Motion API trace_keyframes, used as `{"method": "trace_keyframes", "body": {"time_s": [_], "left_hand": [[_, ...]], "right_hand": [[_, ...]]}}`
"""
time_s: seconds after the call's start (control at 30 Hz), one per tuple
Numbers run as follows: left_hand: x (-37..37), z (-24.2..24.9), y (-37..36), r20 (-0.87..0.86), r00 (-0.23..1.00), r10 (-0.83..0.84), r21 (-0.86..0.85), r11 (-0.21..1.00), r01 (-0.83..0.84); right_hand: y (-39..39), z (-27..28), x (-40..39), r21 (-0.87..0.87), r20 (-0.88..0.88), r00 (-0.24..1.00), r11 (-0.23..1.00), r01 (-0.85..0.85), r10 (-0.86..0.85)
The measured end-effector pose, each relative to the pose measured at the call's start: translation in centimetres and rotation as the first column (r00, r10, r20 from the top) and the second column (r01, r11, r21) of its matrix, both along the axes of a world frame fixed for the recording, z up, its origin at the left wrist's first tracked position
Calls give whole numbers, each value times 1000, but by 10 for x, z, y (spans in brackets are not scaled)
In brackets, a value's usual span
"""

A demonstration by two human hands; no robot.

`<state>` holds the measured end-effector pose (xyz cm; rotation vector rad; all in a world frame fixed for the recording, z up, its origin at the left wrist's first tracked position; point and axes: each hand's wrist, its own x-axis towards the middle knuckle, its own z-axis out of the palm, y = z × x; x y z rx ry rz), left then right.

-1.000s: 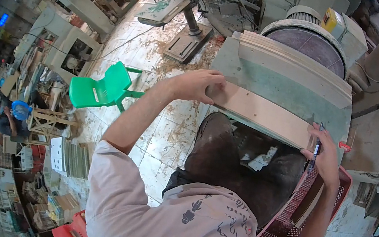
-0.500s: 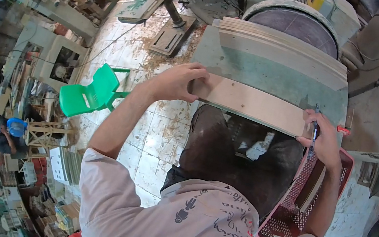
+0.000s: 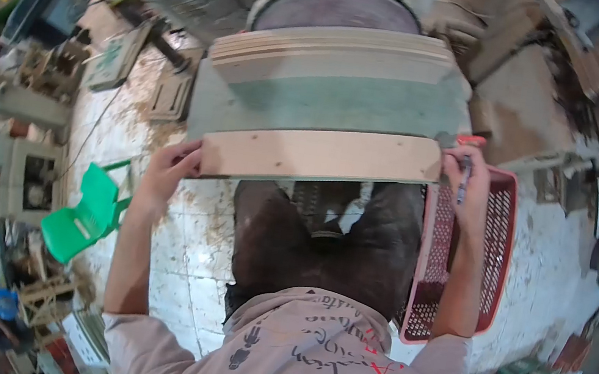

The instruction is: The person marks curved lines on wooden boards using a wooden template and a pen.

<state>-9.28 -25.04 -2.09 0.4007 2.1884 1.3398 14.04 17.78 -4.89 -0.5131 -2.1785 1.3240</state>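
A long, pale wooden board with small dark holes lies along the near edge of the green worktable. My left hand grips its left end, fingers bent at the edge and partly hidden. At the right end, my right hand is closed with its fingertips against the board's rounded corner. A pen is also held in that hand, pointing back along the palm. Farther back on the table, several similar boards stand stacked on edge.
A large round sanding disc rises behind the stacked boards. A red perforated crate stands on the floor under my right forearm. A red-handled item is at the table's right edge. On the left are a green plastic chair and cluttered benches.
The view has turned to the right, so the table and chair appear farther left. My left hand has shifted from over the board's left end to its end edge. The right hand keeps the pen.
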Motion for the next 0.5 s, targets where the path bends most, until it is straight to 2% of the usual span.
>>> {"method": "trace_keyframes", "body": {"time_s": [0.03,0.1,0.17,0.23,0.5], "left_hand": [[0,-2,0,5,999,-35,12,999,35],[0,-4,0,94,995,36,85,995,-44],[6,0,4,108,993,45,97,994,-55],[7,0,5,120,990,69,107,991,-82],[6,-5,3,90,990,108,67,991,-114]], "right_hand": [[-2,-4,1,-32,-19,1000,999,7,-7],[-3,-5,1,-92,6,1000,995,23,-23],[-7,3,1,-78,32,999,996,35,-33],[-12,12,0,-47,134,986,993,107,-100],[-9,-1,2,-64,88,989,991,121,-115]]}}
